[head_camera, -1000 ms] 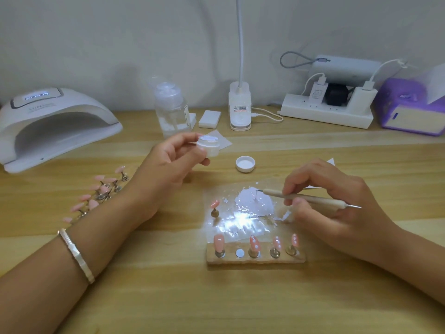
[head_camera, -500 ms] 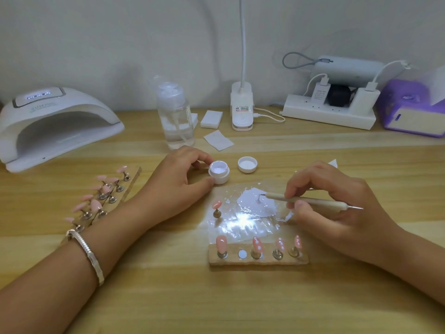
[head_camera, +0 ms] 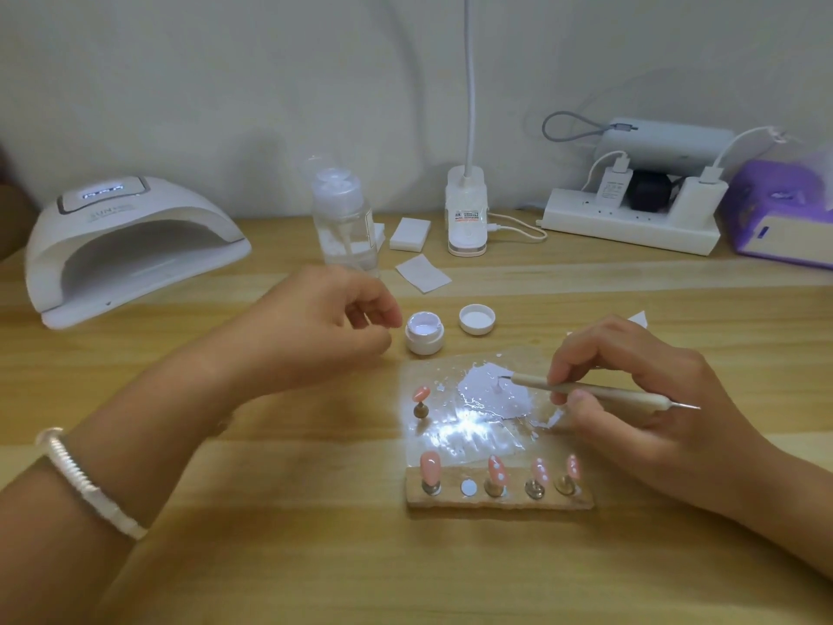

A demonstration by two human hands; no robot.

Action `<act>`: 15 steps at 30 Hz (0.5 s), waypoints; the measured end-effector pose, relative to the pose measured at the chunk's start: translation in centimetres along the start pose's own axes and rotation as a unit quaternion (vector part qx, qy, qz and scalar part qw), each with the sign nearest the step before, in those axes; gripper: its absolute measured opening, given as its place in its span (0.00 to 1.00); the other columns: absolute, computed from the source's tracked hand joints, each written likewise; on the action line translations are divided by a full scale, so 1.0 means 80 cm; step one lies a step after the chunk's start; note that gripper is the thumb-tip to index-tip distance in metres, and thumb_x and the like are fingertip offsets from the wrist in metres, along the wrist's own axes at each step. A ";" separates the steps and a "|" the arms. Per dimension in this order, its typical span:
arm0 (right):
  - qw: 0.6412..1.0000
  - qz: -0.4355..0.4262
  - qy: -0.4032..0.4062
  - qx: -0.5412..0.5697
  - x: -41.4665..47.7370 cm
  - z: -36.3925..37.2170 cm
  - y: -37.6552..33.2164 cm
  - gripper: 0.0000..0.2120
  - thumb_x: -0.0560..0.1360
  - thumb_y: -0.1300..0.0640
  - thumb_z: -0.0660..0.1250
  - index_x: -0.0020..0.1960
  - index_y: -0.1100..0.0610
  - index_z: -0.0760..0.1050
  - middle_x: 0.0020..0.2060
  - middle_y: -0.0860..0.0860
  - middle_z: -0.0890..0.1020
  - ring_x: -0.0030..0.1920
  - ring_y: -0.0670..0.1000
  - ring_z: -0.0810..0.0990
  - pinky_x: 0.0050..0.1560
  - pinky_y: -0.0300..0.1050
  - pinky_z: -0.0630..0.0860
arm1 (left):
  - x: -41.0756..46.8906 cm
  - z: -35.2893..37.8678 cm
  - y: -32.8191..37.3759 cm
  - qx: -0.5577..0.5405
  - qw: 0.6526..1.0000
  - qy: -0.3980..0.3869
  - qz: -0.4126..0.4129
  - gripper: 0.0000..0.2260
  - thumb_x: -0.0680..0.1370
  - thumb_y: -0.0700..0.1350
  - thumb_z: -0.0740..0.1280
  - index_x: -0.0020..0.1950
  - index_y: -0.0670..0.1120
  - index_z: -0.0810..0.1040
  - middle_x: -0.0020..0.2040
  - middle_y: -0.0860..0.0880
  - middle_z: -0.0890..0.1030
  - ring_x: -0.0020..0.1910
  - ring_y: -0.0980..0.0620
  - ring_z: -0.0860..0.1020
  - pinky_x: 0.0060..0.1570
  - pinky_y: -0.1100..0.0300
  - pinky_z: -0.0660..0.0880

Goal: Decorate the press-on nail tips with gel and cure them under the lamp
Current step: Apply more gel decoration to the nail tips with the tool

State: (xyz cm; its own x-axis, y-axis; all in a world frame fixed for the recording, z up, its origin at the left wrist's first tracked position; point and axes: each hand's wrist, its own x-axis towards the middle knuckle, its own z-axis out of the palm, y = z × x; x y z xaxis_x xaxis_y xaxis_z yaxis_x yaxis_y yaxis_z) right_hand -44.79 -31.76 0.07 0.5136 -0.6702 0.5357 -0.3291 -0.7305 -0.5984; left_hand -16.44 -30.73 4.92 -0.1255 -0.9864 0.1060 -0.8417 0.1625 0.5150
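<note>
My right hand [head_camera: 631, 394] grips a thin dotting tool [head_camera: 590, 390]; its tip rests in white gel smeared on a clear palette sheet [head_camera: 469, 426]. My left hand [head_camera: 324, 327] hovers with fingers loosely curled, just left of a small open white gel jar [head_camera: 424, 332] and apart from it. The jar's lid [head_camera: 477, 318] lies to its right. A wooden holder [head_camera: 500, 493] at the sheet's near edge carries several pink nail tips, some with white dots. One pink tip [head_camera: 422, 399] stands alone on the sheet. The white curing lamp [head_camera: 126, 245] sits far left.
A clear pump bottle [head_camera: 345, 223], white pads [head_camera: 409, 234] and a paper wipe [head_camera: 423, 272] lie behind the jar. A desk lamp base [head_camera: 467, 218], a power strip [head_camera: 631, 223] with chargers and a purple box [head_camera: 780, 218] line the wall.
My left hand brought the gel jar down from the air, set it on the table beside the lid and let go. My right hand stayed on the palette with the tool.
</note>
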 end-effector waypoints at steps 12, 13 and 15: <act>1.000 0.007 0.026 -0.005 0.000 -0.001 -0.006 0.10 0.72 0.55 0.63 0.52 0.53 0.78 0.40 0.45 0.82 0.46 0.45 0.81 0.50 0.35 0.72 | -0.036 0.024 0.004 -0.081 0.994 -0.066 0.016 0.15 0.66 0.47 0.80 0.47 0.63 0.84 0.44 0.60 0.78 0.43 0.56 0.73 0.46 0.61 0.71; 1.000 0.007 0.026 -0.003 -0.001 -0.001 -0.006 0.11 0.72 0.54 0.63 0.52 0.53 0.78 0.40 0.44 0.82 0.46 0.45 0.81 0.50 0.36 0.73 | -0.036 0.027 0.005 -0.096 0.993 -0.061 0.013 0.15 0.66 0.47 0.81 0.46 0.65 0.84 0.43 0.59 0.78 0.43 0.56 0.73 0.46 0.60 0.71; 1.000 0.008 0.029 0.004 -0.001 0.000 -0.007 0.11 0.73 0.55 0.63 0.53 0.51 0.79 0.41 0.44 0.83 0.47 0.45 0.81 0.51 0.36 0.73 | -0.036 0.033 0.006 -0.130 0.991 -0.044 0.006 0.15 0.65 0.46 0.81 0.44 0.64 0.85 0.42 0.56 0.80 0.43 0.54 0.76 0.46 0.58 0.72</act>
State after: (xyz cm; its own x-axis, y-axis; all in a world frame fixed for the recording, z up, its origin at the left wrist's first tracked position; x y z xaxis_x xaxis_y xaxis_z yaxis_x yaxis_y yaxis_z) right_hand -44.67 -31.32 0.34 0.4618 -0.6884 0.5593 -0.3308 -0.7187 -0.6116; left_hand -17.82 -27.88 2.63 -0.1896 -0.9809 0.0440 -0.6778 0.1632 0.7169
